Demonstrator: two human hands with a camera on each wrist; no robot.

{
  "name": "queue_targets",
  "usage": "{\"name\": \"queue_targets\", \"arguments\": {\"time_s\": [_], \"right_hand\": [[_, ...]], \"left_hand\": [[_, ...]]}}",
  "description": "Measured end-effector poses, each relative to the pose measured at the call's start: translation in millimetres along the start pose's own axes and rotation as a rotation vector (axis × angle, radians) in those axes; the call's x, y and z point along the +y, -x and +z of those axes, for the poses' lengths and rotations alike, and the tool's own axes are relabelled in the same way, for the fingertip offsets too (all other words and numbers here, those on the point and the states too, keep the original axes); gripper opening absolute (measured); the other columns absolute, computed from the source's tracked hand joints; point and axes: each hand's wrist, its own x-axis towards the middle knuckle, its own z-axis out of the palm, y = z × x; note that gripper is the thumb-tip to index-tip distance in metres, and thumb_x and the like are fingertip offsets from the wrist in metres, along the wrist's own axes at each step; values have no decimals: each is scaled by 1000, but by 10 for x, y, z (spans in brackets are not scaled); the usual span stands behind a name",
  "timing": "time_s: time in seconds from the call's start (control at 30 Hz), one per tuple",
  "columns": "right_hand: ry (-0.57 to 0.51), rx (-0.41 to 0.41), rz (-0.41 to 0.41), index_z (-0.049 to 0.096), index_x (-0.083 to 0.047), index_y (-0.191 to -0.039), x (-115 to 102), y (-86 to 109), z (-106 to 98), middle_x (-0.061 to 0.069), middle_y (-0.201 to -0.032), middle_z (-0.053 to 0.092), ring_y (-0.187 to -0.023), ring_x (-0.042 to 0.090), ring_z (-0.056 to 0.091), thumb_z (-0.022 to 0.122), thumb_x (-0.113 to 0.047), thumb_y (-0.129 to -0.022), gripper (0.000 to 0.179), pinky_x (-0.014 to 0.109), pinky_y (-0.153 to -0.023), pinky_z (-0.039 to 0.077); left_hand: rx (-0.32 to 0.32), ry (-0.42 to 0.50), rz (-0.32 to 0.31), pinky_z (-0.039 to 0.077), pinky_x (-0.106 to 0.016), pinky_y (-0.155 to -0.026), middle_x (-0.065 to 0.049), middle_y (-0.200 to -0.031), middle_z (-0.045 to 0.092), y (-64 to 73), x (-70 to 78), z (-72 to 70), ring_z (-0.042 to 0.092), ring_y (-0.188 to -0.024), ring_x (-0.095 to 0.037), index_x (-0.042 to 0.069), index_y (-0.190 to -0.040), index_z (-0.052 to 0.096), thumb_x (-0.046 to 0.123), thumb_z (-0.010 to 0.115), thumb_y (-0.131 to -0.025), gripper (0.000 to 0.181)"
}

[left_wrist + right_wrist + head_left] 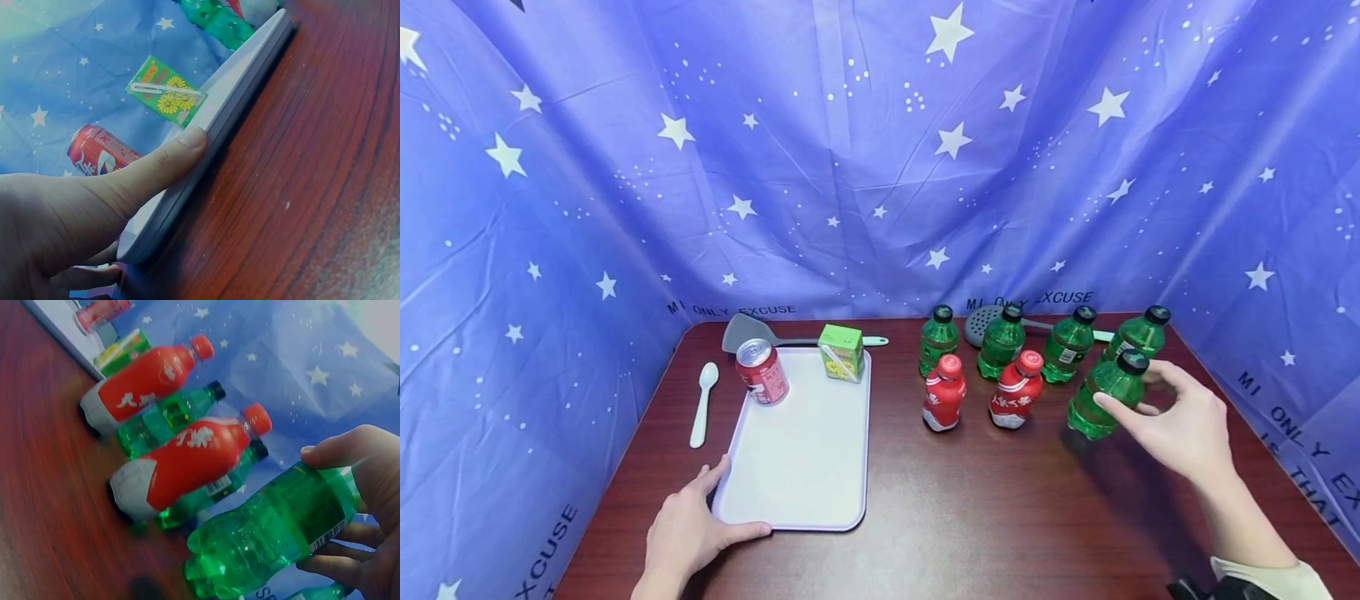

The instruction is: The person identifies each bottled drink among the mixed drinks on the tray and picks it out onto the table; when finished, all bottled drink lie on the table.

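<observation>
My right hand [1187, 421] grips a green plastic soda bottle [1108, 392] with a black cap, thumb on one side and fingers on the other. The bottle leans slightly; its base shows in the right wrist view. My left hand [688, 521] holds the near left corner of a white tray [805, 467]; the thumb [165, 159] lies along its near rim, fingers at its left side. On the tray's far part stand a red soda can [763, 375] and a green juice box [842, 354] with a straw on its side.
Two red bottles [945, 393] [1017, 390] stand right of the tray. Behind them is a row of several green bottles [1002, 343], with a slotted skimmer [981, 325] behind. A grey spatula [745, 333] lies beyond the tray, a white spoon [703, 404] left of it. Starry curtains surround the table.
</observation>
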Motion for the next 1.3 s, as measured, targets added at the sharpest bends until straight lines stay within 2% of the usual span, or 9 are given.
{"name": "queue_targets", "arguments": {"time_s": [0.1, 0.27, 0.53, 0.63, 0.87, 0.97, 1.13, 1.3], "right_hand": [[33, -7, 40, 75, -6, -109, 77, -52, 15, -39, -83, 53, -75, -25, 50, 100, -20, -70, 49, -1, -63, 45], [29, -17, 84, 74, -4, -110, 175, -104, 74, -38, -83, 53, -72, -25, 52, 99, -23, -72, 49, -1, -62, 45], [28, -41, 80, 74, -3, -114, 268, -138, 156, -36, -85, 54, -70, -24, 53, 99, -26, -73, 53, 0, -62, 45], [41, -43, 80, 74, -4, -114, 302, -144, 184, -27, -88, 59, -70, -24, 53, 99, -27, -73, 54, -1, -63, 44], [65, -47, 76, 73, -2, -113, 354, -138, 244, 9, -97, 74, -70, -26, 50, 99, -28, -73, 54, 0, -64, 41], [60, -46, 75, 73, -2, -114, 359, -131, 263, 14, -100, 74, -71, -26, 49, 99, -28, -74, 54, 0, -65, 41], [35, -47, 82, 73, -2, -114, 369, -125, 314, 12, -101, 73, -74, -24, 51, 98, -27, -75, 53, -2, -65, 43], [33, -53, 81, 72, -2, -115, 377, -118, 346, 17, -103, 75, -74, -23, 51, 98, -28, -76, 54, -2, -65, 43]], "left_hand": [[-1, -5, -3, 57, -68, -83, -35, -155, 49, -5, 4, -1, 57, -131, -61, 9, -158, 51, 89, 87, -46, 142], [-10, -8, -10, 56, -68, -85, -35, -156, 48, -6, 3, -1, 56, -132, -61, 9, -159, 49, 89, 87, -46, 143], [-3, -2, -3, 56, -68, -84, -34, -156, 48, 4, -9, 4, 57, -132, -61, 10, -159, 49, 90, 86, -46, 144], [5, 0, 5, 56, -68, -84, -34, -156, 48, 7, -8, 7, 57, -131, -61, 10, -159, 49, 90, 86, -46, 144], [1, 1, 0, 56, -69, -85, -34, -156, 48, 8, -3, 13, 57, -131, -61, 10, -159, 49, 90, 86, -46, 143], [1, 2, 0, 56, -70, -86, -35, -156, 48, 6, 5, 17, 57, -132, -61, 10, -159, 49, 90, 86, -47, 143], [2, 1, 0, 56, -70, -86, -35, -156, 48, 7, 7, 21, 57, -132, -60, 10, -159, 49, 89, 86, -47, 142], [-1, 0, 0, 56, -69, -84, -35, -156, 48, 16, -5, 17, 57, -132, -61, 10, -159, 49, 90, 86, -47, 143]]}}
